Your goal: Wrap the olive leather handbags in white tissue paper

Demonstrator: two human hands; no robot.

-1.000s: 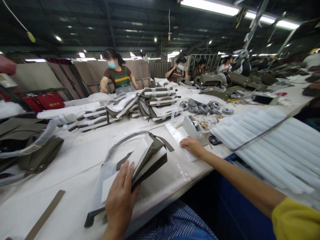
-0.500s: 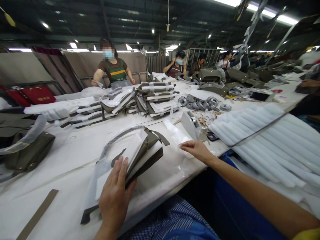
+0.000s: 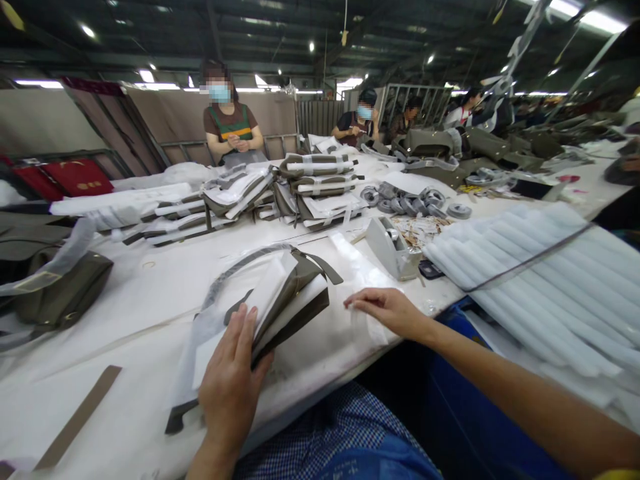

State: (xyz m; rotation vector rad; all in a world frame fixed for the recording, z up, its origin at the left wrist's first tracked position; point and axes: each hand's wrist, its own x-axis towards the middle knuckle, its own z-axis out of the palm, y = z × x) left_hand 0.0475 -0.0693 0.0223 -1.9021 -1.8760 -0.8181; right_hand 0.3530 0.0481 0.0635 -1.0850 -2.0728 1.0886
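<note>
My left hand point(image 3: 231, 380) lies flat, fingers together, on a folded olive bag piece point(image 3: 285, 300) wrapped in white paper, pressing its near edge to the white table point(image 3: 150, 293). My right hand point(image 3: 387, 310) rests on the table to the right of the piece, its fingertips pinched on the edge of a clear plastic strip point(image 3: 357, 273) that runs back toward a grey tape dispenser point(image 3: 393, 250). A grey strap loops from the piece toward the left.
Stacks of wrapped olive pieces point(image 3: 310, 193) sit mid-table, tape rolls point(image 3: 410, 203) behind the dispenser, white foam tubes point(image 3: 540, 273) at right, an olive bag point(image 3: 60, 293) at left, a loose olive strip point(image 3: 80, 417) near the front edge. Other people work across the table.
My right hand drew back from the dispenser toward me and leftward, pulling the clear strip along. My left hand stayed on the bag piece.
</note>
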